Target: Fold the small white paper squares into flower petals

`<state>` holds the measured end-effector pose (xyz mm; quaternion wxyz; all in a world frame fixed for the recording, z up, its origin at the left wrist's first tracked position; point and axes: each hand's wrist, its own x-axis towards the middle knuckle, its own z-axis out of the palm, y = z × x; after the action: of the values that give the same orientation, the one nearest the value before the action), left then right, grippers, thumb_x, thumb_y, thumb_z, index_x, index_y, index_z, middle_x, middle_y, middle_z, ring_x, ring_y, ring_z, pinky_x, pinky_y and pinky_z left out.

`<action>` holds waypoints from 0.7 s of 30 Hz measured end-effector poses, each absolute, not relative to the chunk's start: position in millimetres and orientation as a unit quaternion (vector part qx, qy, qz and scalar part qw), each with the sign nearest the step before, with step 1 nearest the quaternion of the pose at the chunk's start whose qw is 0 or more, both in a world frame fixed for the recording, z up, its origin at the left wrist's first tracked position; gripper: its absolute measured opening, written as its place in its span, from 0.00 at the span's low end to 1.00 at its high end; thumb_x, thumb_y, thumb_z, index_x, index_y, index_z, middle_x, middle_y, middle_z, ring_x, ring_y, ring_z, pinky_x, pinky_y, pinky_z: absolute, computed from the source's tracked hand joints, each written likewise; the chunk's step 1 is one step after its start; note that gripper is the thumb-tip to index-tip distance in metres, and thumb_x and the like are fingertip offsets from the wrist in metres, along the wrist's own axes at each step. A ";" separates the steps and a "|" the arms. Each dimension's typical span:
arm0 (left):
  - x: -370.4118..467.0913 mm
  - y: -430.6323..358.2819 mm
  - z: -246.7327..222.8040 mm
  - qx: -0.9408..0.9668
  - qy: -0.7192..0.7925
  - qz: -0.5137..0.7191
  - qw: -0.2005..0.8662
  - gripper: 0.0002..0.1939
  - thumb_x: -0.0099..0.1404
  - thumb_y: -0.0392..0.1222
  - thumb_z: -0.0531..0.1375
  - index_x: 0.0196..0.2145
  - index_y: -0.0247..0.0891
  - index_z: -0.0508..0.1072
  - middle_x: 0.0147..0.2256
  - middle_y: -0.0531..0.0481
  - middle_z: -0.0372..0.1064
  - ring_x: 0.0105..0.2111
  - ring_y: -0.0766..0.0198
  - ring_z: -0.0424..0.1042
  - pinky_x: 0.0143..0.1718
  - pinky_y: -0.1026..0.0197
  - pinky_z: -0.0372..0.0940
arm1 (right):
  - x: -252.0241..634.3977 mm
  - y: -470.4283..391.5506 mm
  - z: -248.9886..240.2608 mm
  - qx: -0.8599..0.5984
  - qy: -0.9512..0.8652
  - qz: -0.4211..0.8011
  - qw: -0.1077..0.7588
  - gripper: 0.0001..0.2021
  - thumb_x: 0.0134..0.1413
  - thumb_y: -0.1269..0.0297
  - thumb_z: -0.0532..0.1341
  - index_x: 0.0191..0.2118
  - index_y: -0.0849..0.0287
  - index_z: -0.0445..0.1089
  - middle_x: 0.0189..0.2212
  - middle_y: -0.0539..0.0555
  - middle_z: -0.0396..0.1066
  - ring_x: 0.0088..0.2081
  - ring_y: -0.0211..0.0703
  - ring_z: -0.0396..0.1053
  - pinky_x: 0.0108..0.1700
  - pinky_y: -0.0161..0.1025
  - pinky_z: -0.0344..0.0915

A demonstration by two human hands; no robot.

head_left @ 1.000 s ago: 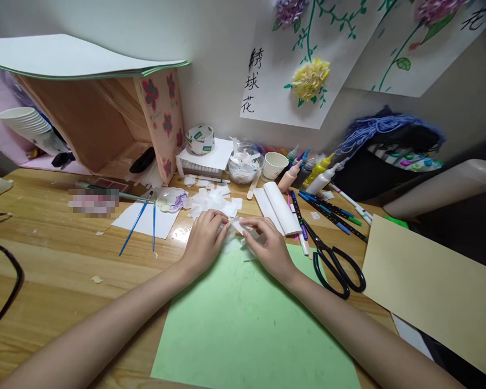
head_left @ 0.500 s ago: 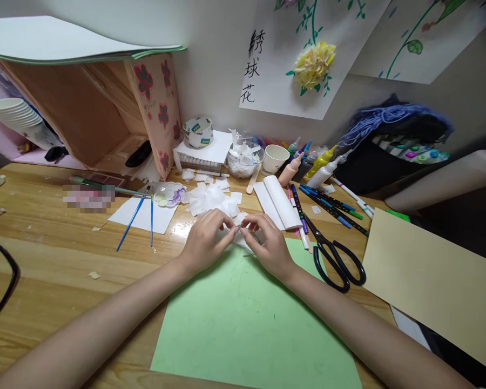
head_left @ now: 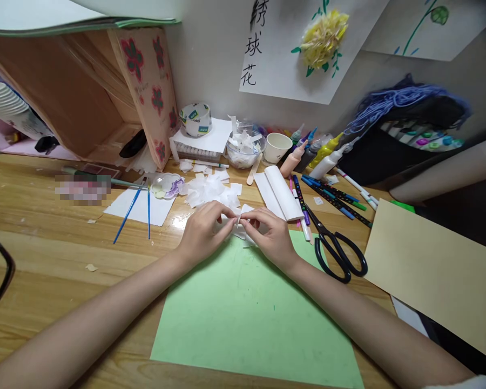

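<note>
My left hand [head_left: 204, 229] and my right hand [head_left: 270, 235] meet fingertip to fingertip above the far edge of a green sheet of paper [head_left: 251, 324]. Both are closed in a pinch on a small piece of white paper [head_left: 237, 220], mostly hidden by the fingers. More white scraps lie just under and behind the fingertips. Beyond my left hand is a loose pile of white paper pieces [head_left: 210, 190]. A folded white paper roll [head_left: 283, 192] rests behind my right hand. Black-handled scissors [head_left: 334, 248] lie to its right.
Thin brushes [head_left: 149, 213] rest by a paint palette [head_left: 167, 185] at left. A bowl of scraps [head_left: 245, 151], a paper cup [head_left: 277, 147] and paint bottles [head_left: 294, 159] line the wall. Markers [head_left: 336, 197] and a tan sheet [head_left: 433, 275] are at right; a decorated box [head_left: 141, 102] stands back left.
The view has tipped slightly downward, so the wall things sit higher in the picture. Both hands stay together, and the right fingers have shifted a little on the small paper piece.
</note>
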<state>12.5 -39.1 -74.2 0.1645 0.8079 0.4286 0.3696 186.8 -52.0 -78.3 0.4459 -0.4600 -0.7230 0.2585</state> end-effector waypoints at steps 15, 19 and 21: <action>12.4 -40.0 -74.2 0.797 0.438 0.382 0.163 0.03 0.61 0.38 0.57 0.30 0.37 0.70 0.28 0.51 0.69 0.27 0.67 0.63 0.30 0.63 0.59 | 187.9 -50.2 -81.1 -0.460 -0.683 0.367 0.433 0.06 0.53 0.64 0.60 0.35 0.58 0.74 0.33 0.54 0.75 0.36 0.44 0.70 0.38 0.41 0.66; 12.8 -40.0 -74.5 0.798 0.442 0.380 0.153 0.03 0.60 0.38 0.58 0.29 0.37 0.69 0.28 0.51 0.69 0.27 0.67 0.63 0.29 0.64 0.59 | 188.4 -48.3 -84.4 -0.467 -0.660 0.397 0.435 0.07 0.53 0.62 0.60 0.34 0.58 0.74 0.33 0.54 0.75 0.35 0.43 0.70 0.37 0.40 0.66; 13.0 -40.1 -74.6 0.802 0.441 0.376 0.149 0.03 0.60 0.38 0.58 0.29 0.37 0.69 0.27 0.52 0.69 0.27 0.67 0.63 0.29 0.64 0.59 | 188.7 -46.8 -85.4 -0.471 -0.644 0.417 0.436 0.08 0.52 0.61 0.61 0.34 0.59 0.73 0.31 0.54 0.74 0.33 0.42 0.69 0.36 0.39 0.66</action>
<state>13.0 -40.1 -74.6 0.1491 0.8015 0.4407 0.3757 188.7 -46.8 -85.4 0.4358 -0.4714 -0.6437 0.4166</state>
